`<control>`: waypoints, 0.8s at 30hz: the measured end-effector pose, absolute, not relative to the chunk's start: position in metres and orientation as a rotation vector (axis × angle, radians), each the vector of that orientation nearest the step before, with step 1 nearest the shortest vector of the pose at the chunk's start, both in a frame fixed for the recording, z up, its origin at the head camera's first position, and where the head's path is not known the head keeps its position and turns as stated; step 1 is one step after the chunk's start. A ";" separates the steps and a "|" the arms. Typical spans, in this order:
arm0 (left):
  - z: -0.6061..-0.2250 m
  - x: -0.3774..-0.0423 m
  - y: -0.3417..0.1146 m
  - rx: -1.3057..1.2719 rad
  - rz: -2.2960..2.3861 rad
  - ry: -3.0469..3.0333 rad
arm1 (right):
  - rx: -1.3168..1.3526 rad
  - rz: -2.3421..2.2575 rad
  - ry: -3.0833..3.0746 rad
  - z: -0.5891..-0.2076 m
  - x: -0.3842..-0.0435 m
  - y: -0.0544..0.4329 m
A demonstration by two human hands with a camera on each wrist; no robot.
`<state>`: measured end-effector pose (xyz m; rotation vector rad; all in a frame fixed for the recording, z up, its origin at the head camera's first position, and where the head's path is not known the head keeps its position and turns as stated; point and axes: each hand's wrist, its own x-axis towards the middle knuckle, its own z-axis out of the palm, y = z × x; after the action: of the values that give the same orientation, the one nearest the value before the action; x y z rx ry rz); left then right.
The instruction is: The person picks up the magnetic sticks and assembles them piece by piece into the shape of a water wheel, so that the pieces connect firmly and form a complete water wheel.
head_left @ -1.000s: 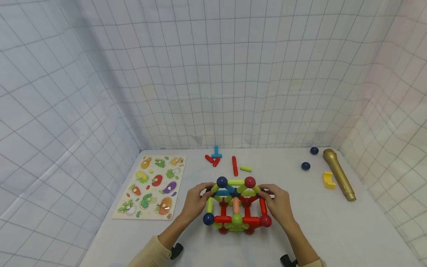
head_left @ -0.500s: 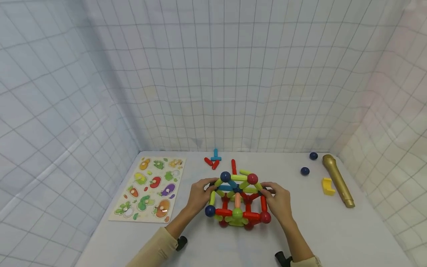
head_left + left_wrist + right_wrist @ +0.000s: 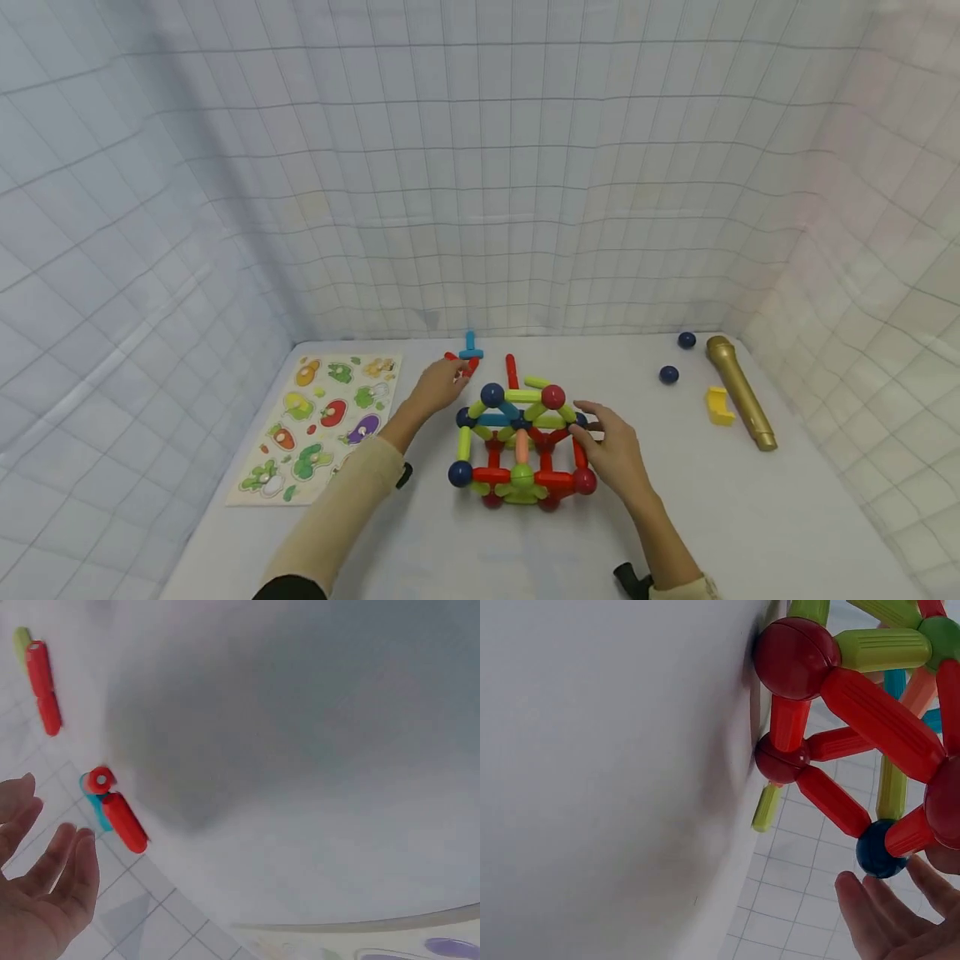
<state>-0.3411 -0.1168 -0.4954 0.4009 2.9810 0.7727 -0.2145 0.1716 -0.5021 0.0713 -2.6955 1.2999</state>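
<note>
A magnetic ball-and-stick structure (image 3: 522, 448), with red, green, blue and peach sticks joined by coloured balls, stands mid-table in the head view. My right hand (image 3: 618, 454) holds its right side, thumb and fingers at a dark blue ball (image 3: 881, 849). My left hand (image 3: 435, 388) reaches over the table behind the structure, close to two loose red sticks (image 3: 125, 823). In the left wrist view its fingers are loosely bent, apart from the sticks, with nothing between them. Blue sticks (image 3: 471, 353) lie just beyond the red ones.
A vegetable puzzle board (image 3: 258, 450) lies at left, partly under the left sleeve. More loose sticks, red (image 3: 512, 369) and green (image 3: 536, 382), lie behind the structure. At right are two dark blue balls (image 3: 669, 375), a yellow piece (image 3: 718, 407) and a golden microphone-like tube (image 3: 742, 393).
My left hand has let go of the structure's left side and moved away toward the loose red sticks at the back. My right hand stays at the structure's right side.
</note>
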 end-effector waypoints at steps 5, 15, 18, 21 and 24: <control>-0.507 -0.376 -0.101 0.399 0.323 3.027 | 0.101 1.229 -2.737 -0.501 -0.208 0.172; -0.529 -0.373 -0.104 0.400 0.183 3.067 | 0.070 1.127 -2.780 -0.492 -0.211 0.165; -0.523 -0.362 -0.108 0.336 0.320 2.999 | 0.048 1.104 -2.785 -0.490 -0.214 0.166; -0.512 -0.347 -0.116 0.272 0.514 2.940 | 0.034 1.098 -2.776 -0.489 -0.215 0.167; -0.499 -0.326 -0.132 0.244 0.769 2.942 | 0.046 1.081 -2.767 -0.489 -0.215 0.168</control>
<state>-0.3256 -0.1322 -0.4991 0.2440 2.9421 0.7686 -0.2147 0.1676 -0.4894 0.0459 -2.7672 1.0805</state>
